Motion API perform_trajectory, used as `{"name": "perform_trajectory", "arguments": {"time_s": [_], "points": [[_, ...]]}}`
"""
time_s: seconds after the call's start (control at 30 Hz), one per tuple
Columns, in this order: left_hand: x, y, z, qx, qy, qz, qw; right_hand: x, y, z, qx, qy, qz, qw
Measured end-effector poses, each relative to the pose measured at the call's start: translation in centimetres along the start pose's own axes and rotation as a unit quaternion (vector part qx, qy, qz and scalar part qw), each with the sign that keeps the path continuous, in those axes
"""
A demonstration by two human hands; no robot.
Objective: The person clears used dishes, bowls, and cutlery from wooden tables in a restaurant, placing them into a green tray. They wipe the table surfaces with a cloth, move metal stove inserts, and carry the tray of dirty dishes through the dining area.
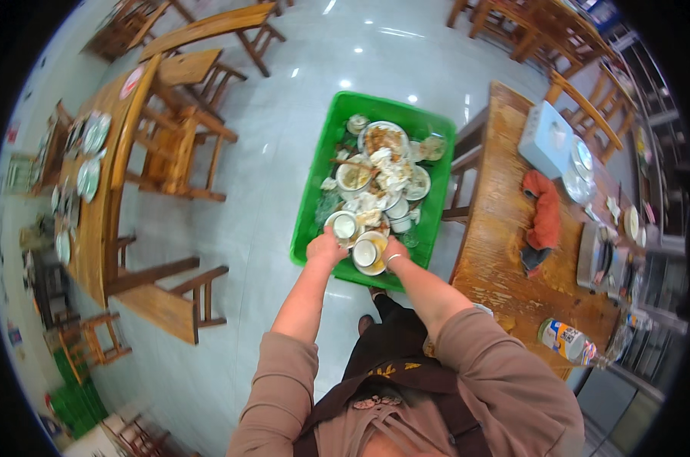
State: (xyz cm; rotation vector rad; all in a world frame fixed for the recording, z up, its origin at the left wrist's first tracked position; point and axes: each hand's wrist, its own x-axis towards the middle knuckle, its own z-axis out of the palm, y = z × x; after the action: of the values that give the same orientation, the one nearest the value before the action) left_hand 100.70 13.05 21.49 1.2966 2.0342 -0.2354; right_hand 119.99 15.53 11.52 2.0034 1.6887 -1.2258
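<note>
My left hand [326, 249] grips a small white plate with a white cup [344, 225] on it, over the near end of a green plastic crate [305, 228]. Just to the right, my right hand [395, 251] holds the rim of another white dish [370, 268], which carries a white cup [365, 252] and some yellowish residue. Beyond both hands the crate holds a heap of used dishes: a plate with brown food scraps [385, 140], a bowl with leftovers [354, 176], stacked cups [400, 217] and crumpled tissues [393, 174].
A worn wooden table [493, 228] at the right bears a light-blue tissue box [545, 140], a red cloth [542, 208], a bottle [565, 341] and a metal tray [590, 257]. At the left are a wooden table [119, 131] with wrapped dishes, a chair [176, 154] and a bench [162, 305].
</note>
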Motion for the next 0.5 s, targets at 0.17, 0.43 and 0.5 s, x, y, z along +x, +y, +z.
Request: {"name": "perform_trajectory", "arguments": {"time_s": [0.17, 0.43, 0.5], "points": [[4.2, 0.3, 1.8, 0.066, -0.030, -0.006, 0.997, 0.0, -0.1, 1.1, 0.085, -0.048, 0.102, 0.990], [1.2, -2.0, 1.6, 0.166, 0.000, 0.067, 0.984, -4.8, -5.9, -2.1, 0.051, 0.013, 0.073, 0.996], [-1.9, -0.8, -0.2, 0.166, 0.019, 0.062, 0.984, -6.2, -7.3, -3.8, 0.124, 0.058, 0.004, 0.991]]}}
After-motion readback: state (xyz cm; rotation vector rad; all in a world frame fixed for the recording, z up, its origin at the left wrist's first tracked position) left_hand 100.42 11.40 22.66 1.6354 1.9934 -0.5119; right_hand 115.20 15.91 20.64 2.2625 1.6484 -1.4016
